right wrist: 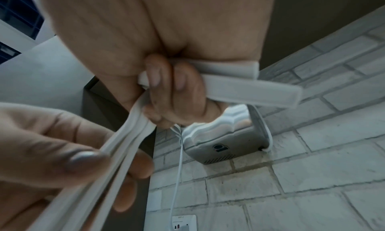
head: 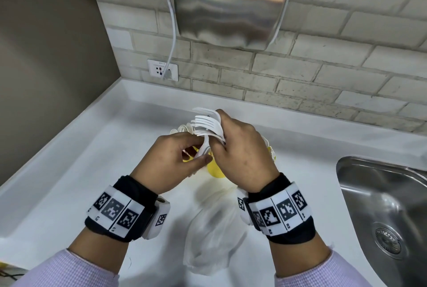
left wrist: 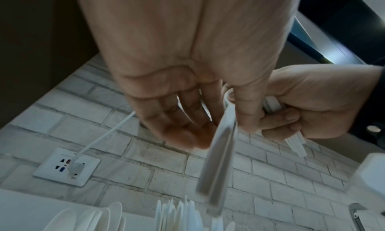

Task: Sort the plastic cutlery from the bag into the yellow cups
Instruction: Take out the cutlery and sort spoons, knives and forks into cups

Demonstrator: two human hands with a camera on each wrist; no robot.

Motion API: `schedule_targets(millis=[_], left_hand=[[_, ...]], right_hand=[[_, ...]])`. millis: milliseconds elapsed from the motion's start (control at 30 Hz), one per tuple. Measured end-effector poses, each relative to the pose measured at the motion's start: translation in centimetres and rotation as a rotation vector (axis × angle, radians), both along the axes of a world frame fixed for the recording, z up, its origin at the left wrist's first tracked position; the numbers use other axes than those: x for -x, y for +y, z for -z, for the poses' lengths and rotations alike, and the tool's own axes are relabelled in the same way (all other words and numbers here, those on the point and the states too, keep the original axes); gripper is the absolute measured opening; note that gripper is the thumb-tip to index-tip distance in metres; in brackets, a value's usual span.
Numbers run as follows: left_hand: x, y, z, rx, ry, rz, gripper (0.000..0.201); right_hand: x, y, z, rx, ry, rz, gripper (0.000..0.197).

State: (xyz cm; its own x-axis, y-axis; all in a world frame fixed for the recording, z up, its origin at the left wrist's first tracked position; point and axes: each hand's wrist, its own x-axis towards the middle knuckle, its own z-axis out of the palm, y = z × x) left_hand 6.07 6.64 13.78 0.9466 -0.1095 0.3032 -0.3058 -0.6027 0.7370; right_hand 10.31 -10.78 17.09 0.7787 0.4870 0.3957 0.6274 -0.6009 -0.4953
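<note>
Right hand (head: 240,148) grips white forks (head: 209,124); left hand (head: 171,159) pinches one handle (left wrist: 216,160); wristband (head: 280,211) lettering perhaps "R2".

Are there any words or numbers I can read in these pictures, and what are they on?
"R2" and "R3": right wristband.
Small marks on the left wristband: too blurred.
Tiny print atop the wall socket: too small.
Dark symbol under the hand dryer: a logo, no readable letters.
</note>
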Motion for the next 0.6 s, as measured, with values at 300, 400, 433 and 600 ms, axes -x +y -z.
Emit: schedule_targets(millis=[300,400,433,600], left_hand=[[-0.1,-0.1,0.9,0.069,0.028,-0.098,0.010],[-0.4,0.6,1.2,0.125,0.024,-0.218,0.007],[-0.5,0.9,1.2,0.154,0.029,-0.240,0.002],[-2.2,2.4,1.9,0.249,-0.003,-0.402,0.006]], right_hand=[[0.1,0.8,0.9,-0.230,0.195,-0.058,0.017],[0.0,0.1,1.4,-0.549,0.239,-0.032,0.016],[0.1,-0.2,1.7,-0.650,0.254,0.003,0.021],[0.2,-1.5,3.2,-1.029,0.543,0.182,0.051]])
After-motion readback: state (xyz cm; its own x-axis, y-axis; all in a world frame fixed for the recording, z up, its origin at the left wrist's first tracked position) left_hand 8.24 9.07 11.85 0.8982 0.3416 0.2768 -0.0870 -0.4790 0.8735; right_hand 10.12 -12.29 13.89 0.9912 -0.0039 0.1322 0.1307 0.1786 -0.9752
